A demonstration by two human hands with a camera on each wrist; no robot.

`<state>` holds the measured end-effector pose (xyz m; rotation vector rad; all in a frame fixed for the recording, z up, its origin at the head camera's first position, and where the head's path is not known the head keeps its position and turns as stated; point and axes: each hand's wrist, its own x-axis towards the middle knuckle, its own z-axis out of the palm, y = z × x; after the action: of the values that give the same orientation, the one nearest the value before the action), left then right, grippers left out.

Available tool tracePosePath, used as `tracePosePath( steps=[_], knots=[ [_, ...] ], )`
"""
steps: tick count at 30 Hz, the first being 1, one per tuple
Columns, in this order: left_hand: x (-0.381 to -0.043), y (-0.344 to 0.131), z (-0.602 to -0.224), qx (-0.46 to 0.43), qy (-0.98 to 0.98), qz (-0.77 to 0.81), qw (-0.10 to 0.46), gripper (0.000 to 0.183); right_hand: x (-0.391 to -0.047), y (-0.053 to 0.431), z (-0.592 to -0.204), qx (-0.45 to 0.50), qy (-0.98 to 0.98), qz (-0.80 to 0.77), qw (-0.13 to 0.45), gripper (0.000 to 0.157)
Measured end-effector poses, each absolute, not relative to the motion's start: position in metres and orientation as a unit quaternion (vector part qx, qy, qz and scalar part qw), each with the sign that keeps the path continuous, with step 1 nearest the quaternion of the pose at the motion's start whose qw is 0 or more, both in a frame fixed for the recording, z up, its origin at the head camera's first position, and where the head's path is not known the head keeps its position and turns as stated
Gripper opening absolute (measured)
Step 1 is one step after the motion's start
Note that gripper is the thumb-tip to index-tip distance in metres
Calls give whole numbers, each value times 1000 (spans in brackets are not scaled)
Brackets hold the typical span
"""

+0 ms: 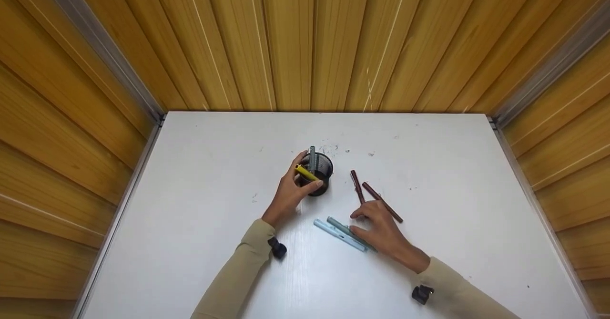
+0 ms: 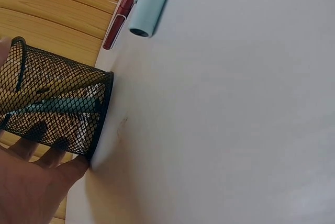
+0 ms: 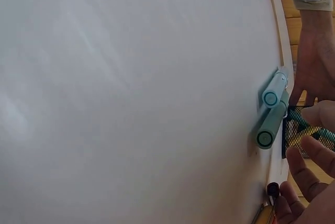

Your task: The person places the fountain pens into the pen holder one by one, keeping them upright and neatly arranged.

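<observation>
My left hand (image 1: 289, 190) holds a black mesh pen cup (image 1: 326, 165) around its side, thumb near the rim. A yellow pen (image 1: 307, 172) and a grey-green pen (image 1: 312, 155) lean inside the cup; the left wrist view shows them through the mesh (image 2: 63, 85). My right hand (image 1: 383, 228) hovers over the pens on the table, thumb and fingers apart and holding nothing. A light blue pen (image 1: 339, 235) and a green pen (image 1: 337, 224) lie side by side by its thumb. Beyond its fingers lie two dark red pens (image 1: 356, 185), one partly hidden by the hand.
The white table (image 1: 214, 166) carries a few dark marks behind the cup. Yellow wood-look panels (image 1: 286, 42) rise at the back and both sides, with grey metal posts at the back corners. Each sleeve has a small black device (image 1: 277, 248) at the wrist.
</observation>
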<state>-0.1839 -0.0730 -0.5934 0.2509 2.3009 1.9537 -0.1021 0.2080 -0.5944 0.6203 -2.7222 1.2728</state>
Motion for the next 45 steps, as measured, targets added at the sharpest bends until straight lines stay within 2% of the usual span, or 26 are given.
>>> tracePosePath(
  steps=[9,26,37,45],
  knots=[
    [-184,-76,-595,78,757,647,55,94,-97,203,-595,219,-895,388,35,22],
    [-183,-75,-594,80,761,641,55,94,-92,200,-602,236,-918,311,69,26],
    [-183,-74,-595,90,756,645,58,94,-93,198,-608,263,-918,270,122,29],
    [-184,-74,-596,89,755,647,59,94,-96,193,-605,264,-926,247,111,26]
  ],
)
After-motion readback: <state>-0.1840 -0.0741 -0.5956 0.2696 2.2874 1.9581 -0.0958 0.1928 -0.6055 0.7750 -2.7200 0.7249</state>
